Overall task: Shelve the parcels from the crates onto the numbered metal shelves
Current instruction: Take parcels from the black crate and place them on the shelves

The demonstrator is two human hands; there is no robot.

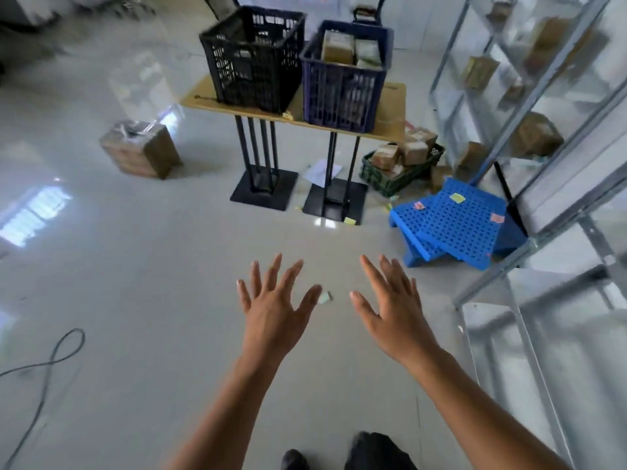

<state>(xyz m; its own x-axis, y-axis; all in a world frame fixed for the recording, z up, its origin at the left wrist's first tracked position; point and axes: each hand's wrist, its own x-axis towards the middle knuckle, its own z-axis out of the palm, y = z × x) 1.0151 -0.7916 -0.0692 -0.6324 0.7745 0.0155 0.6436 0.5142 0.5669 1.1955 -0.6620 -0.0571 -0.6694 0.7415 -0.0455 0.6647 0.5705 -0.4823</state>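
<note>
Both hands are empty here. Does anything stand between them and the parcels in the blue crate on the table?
Nothing visible does. Open floor lies between the left hand, right hand and the table; the blue crate is open-topped. Blue stools sit aside, by the shelves.

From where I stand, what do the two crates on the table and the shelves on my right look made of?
Black crate and blue crate: probably moulded plastic, matte, judging by their lattice walls. Shelves: apparently metal, grey, painted or galvanised, judging by the thin angled uprights; blur hides the finish.
</note>
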